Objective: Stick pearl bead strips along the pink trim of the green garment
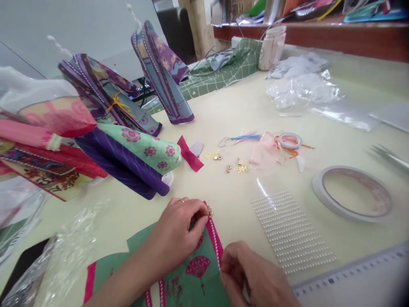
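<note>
A green cloth piece with pink fan prints and pink edging lies flat at the front of the table. Along its right pink edge runs a strip of small white pearl beads. Thumb and fingertips of my left hand pinch the far end of this strip at the cloth's top corner, beside a small gold ornament. Lower on the same edge, my right hand is closed with its fingertips on the near part of the strip. To the right lies a clear sheet with rows of pearl beads.
A wide tape roll and a ruler lie at right, tweezers behind. Gold trinkets, ribbons and a smaller tape roll sit mid-table. Dressed figures, one in a purple robe, stand at left; plastic bags lie around.
</note>
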Demonstrator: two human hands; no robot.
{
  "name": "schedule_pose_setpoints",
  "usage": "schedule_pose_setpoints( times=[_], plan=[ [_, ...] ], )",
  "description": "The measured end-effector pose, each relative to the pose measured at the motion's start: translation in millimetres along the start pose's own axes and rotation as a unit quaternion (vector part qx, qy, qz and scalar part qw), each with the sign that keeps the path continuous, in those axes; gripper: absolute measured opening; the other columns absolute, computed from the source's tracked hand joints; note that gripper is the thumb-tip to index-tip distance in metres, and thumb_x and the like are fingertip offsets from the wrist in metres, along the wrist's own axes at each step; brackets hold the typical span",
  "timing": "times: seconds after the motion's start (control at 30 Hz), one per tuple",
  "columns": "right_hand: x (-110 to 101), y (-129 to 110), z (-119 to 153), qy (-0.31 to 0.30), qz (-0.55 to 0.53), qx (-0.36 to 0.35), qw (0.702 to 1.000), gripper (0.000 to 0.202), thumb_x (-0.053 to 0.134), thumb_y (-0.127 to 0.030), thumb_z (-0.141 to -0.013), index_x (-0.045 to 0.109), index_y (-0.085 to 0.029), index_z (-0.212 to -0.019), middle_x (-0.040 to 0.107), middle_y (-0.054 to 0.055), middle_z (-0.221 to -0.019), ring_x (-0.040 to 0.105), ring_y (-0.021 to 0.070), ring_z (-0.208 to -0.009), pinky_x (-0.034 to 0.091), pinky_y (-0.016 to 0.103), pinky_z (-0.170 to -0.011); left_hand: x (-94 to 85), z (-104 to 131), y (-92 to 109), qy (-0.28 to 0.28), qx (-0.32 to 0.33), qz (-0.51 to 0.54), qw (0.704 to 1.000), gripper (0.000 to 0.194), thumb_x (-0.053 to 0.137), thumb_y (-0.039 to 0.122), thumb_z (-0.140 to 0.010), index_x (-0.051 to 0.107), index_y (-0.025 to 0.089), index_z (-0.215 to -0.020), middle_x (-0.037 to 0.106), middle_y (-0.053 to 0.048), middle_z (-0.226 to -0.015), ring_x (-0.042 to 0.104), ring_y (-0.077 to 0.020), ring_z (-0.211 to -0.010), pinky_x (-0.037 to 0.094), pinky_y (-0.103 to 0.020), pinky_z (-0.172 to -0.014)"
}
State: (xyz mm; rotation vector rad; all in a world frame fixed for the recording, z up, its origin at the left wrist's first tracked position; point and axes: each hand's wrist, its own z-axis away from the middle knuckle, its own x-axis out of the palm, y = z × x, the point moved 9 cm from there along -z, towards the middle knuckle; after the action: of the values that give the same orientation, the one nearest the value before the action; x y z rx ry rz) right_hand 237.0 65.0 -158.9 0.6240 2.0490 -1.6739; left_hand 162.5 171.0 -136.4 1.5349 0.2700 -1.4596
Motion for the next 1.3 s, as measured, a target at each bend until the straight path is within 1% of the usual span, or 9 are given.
schedule_pose_setpoints(
  times=[0.23,0.37,0.47,0.67,0.77,0.83,0.9,1.03,1.3],
  plan=[
    [1.3,2.5,0.8,0.018,-0.035,0.036,0.999,0.012,0.038,-0.011,-0.082,0.044,-0.021,-0.084,0.054,-0.003,-0.064,0.054,0.0097,-0.054,0.034,0.015,-0.040,-5.4,1.8,7.5,-0.014,0.022,-0.019,0.999,0.012,0.048,0.015,-0.087,0.055,0.022,-0.079,0.065,0.004,-0.080,0.057,-0.0168,-0.077,0.038,-0.035,-0.079],
    [1.2,2.8,1.3,0.019,-0.044,0.051,0.998,0.010,0.038,-0.013,-0.083,0.044,-0.021,-0.083,0.054,-0.003,-0.063,0.053,0.0100,-0.053,0.032,0.016,-0.039,-7.6,5.7,12.0,-0.025,0.034,-0.029,0.999,0.013,0.048,0.013,-0.087,0.058,0.022,-0.084,0.067,0.003,-0.086,0.060,-0.0178,-0.082,0.039,-0.036,-0.080],
    [1.6,3.8,1.9,0.011,-0.055,0.063,0.996,0.009,0.038,-0.015,-0.084,0.045,-0.021,-0.083,0.053,-0.003,-0.063,0.053,0.0107,-0.053,0.033,0.017,-0.040,-10.9,10.0,13.5,-0.019,0.039,-0.018,0.999,0.013,0.049,0.014,-0.087,0.059,0.023,-0.088,0.068,0.003,-0.090,0.060,-0.0178,-0.086,0.040,-0.035,-0.082],
    [1.6,6.5,2.9,0.004,-0.071,0.088,0.994,0.006,0.041,-0.017,-0.084,0.046,-0.022,-0.083,0.053,-0.003,-0.062,0.050,0.0114,-0.053,0.035,0.019,-0.044,-14.9,33.1,16.3,0.036,0.058,-0.011,0.998,0.013,0.047,0.014,-0.089,0.058,0.022,-0.090,0.065,0.002,-0.087,0.057,-0.0173,-0.081,0.042,-0.036,-0.079],
    [2.2,6.2,2.6,0.001,-0.081,0.089,0.993,0.007,0.041,-0.017,-0.084,0.046,-0.022,-0.083,0.053,-0.003,-0.062,0.050,0.0117,-0.053,0.036,0.019,-0.044,-9.6,52.3,23.9,0.086,0.099,-0.044,0.990,0.015,0.046,0.013,-0.090,0.059,0.020,-0.093,0.065,-0.002,-0.095,0.057,-0.0195,-0.086,0.044,-0.039,-0.081],
    [2.5,5.9,2.2,0.000,-0.083,0.087,0.993,0.006,0.041,-0.018,-0.084,0.046,-0.022,-0.083,0.054,-0.003,-0.063,0.051,0.0119,-0.054,0.035,0.019,-0.043,-4.8,63.6,29.3,0.128,0.129,-0.078,0.980,0.019,0.046,0.012,-0.089,0.059,0.018,-0.101,0.064,-0.005,-0.105,0.057,-0.0214,-0.093,0.045,-0.041,-0.085],
    [2.4,5.6,1.8,0.003,-0.081,0.083,0.993,0.005,0.042,-0.017,-0.084,0.045,-0.022,-0.084,0.055,-0.002,-0.065,0.053,0.0121,-0.056,0.035,0.019,-0.043,2.4,70.3,33.7,0.151,0.156,-0.109,0.970,0.023,0.045,0.011,-0.089,0.058,0.015,-0.109,0.062,-0.009,-0.112,0.056,-0.0231,-0.101,0.045,-0.041,-0.088],
    [1.3,6.3,1.3,0.011,-0.088,0.082,0.993,0.006,0.042,-0.017,-0.084,0.045,-0.022,-0.085,0.057,-0.002,-0.067,0.055,0.0116,-0.057,0.035,0.018,-0.043,10.7,72.5,38.0,0.180,0.189,-0.148,0.954,0.025,0.044,0.011,-0.090,0.058,0.010,-0.110,0.062,-0.013,-0.114,0.056,-0.0245,-0.105,0.048,-0.041,-0.088],
    [-1.2,5.6,2.4,0.012,-0.080,0.084,0.993,0.005,0.042,-0.018,-0.084,0.045,-0.022,-0.086,0.057,-0.003,-0.066,0.054,0.0107,-0.054,0.036,0.018,-0.043,12.2,71.5,37.3,0.197,0.194,-0.160,0.948,0.023,0.044,0.014,-0.091,0.060,0.009,-0.107,0.064,-0.013,-0.110,0.059,-0.0252,-0.100,0.052,-0.042,-0.084]
  ],
)
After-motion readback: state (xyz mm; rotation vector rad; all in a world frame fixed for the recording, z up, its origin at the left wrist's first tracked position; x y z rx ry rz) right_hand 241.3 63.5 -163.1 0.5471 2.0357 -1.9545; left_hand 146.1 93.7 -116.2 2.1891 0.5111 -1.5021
